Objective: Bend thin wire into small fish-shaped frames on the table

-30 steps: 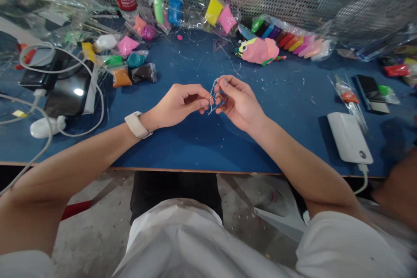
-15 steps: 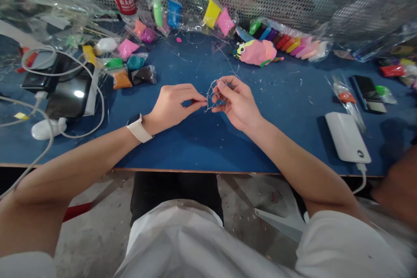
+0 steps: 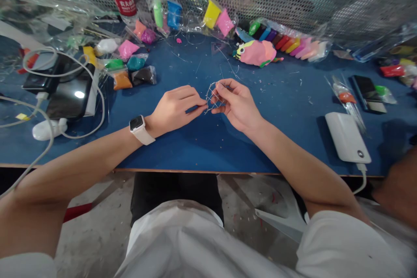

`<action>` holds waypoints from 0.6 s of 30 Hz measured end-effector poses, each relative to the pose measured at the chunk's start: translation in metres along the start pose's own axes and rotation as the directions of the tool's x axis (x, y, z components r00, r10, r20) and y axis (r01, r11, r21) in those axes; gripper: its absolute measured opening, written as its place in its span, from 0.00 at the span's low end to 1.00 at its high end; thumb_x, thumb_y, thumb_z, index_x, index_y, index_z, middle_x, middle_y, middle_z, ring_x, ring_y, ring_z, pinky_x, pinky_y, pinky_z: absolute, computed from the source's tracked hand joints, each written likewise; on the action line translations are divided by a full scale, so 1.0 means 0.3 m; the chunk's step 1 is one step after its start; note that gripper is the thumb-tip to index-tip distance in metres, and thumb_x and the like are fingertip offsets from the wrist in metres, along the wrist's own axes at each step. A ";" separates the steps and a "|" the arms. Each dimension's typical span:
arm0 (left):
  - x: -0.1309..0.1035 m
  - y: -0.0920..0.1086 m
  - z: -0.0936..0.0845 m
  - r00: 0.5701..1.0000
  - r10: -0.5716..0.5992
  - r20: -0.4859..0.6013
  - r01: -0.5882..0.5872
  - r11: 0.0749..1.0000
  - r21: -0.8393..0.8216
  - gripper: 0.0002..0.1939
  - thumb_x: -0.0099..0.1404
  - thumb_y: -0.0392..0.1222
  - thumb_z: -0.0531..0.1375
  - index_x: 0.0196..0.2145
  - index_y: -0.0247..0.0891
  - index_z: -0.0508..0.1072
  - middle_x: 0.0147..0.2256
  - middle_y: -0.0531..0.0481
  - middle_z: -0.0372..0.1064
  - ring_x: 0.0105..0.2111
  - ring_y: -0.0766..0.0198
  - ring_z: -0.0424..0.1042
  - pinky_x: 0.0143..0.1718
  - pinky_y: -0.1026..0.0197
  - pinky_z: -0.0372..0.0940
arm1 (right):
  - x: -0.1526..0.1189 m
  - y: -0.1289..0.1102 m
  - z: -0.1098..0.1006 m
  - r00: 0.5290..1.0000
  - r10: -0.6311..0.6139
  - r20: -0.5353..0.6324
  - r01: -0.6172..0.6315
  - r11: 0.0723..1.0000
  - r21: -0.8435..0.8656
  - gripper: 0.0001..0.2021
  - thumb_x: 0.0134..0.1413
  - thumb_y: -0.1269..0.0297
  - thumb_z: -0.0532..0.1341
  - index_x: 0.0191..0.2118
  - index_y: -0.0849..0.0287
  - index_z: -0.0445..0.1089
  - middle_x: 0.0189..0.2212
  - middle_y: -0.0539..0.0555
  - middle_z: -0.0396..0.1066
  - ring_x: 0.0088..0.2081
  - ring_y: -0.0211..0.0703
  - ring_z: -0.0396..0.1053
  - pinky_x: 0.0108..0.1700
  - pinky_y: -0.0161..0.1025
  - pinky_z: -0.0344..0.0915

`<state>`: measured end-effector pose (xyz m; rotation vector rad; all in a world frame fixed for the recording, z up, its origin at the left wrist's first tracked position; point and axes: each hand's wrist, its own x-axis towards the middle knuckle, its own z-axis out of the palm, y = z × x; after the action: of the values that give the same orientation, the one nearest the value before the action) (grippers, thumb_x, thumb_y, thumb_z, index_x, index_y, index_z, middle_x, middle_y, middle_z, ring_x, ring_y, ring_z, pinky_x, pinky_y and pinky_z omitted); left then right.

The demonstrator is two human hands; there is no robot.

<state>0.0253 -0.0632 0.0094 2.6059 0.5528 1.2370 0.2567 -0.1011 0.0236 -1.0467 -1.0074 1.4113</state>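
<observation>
My left hand (image 3: 174, 106) and right hand (image 3: 236, 104) are close together above the blue table (image 3: 202, 147), both pinched on the small wire frame (image 3: 213, 95) between them. Since 1 second ago my left wrist has rolled, so the face of my white watch (image 3: 139, 127) now shows, and my left fingers (image 3: 195, 106) have stretched flatter toward the frame's near corner. The frame itself has opened from a narrow twist into a wider, cage-like outline, which I judge means the bending is taking shape.

The wire is thin, silvery and stiff, kinked into angular loops. Beyond the wire frame lies a pink clay fish (image 3: 257, 52), smooth and matte, with a yellow-green head. Beside that fish runs a row of clay sticks (image 3: 293, 43) in glossy wrap. Left of the wire frame sit crinkled clay sachets (image 3: 130, 63), pink, teal, orange and brown. Right of the wire frame rests a white power bank (image 3: 348, 137), rounded and smooth, and a white cable (image 3: 87, 74) loops far left.
</observation>
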 end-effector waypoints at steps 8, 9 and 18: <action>0.009 0.008 -0.015 1.000 0.006 0.013 -0.006 1.000 -0.016 0.06 0.79 0.37 0.65 0.42 0.41 0.83 0.38 0.47 0.82 0.39 0.58 0.81 0.42 0.56 0.76 | -0.015 -0.015 0.010 0.997 -0.079 0.011 0.079 0.997 -0.021 0.31 0.53 0.35 0.85 0.45 0.49 0.71 0.35 0.44 0.76 0.36 0.37 0.79 0.31 0.33 0.81; 0.009 0.005 -0.016 1.000 0.021 0.007 -0.021 1.000 -0.012 0.06 0.79 0.36 0.65 0.42 0.41 0.83 0.39 0.47 0.82 0.39 0.59 0.81 0.41 0.56 0.76 | -0.015 -0.015 0.010 0.997 -0.080 0.010 0.080 0.997 -0.022 0.32 0.53 0.35 0.84 0.46 0.48 0.71 0.35 0.44 0.76 0.36 0.37 0.79 0.31 0.33 0.81; 0.008 0.014 -0.018 0.999 0.036 0.001 -0.036 0.999 0.015 0.06 0.78 0.34 0.65 0.41 0.42 0.81 0.37 0.48 0.82 0.38 0.58 0.81 0.41 0.55 0.76 | -0.021 -0.018 0.020 0.997 -0.074 -0.005 0.074 0.997 -0.030 0.33 0.51 0.35 0.85 0.46 0.48 0.70 0.34 0.44 0.76 0.35 0.38 0.79 0.31 0.34 0.81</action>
<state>0.0234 -0.0660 0.0159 2.6398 0.5199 1.2471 0.2525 -0.1070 0.0307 -1.0247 -1.0553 1.3356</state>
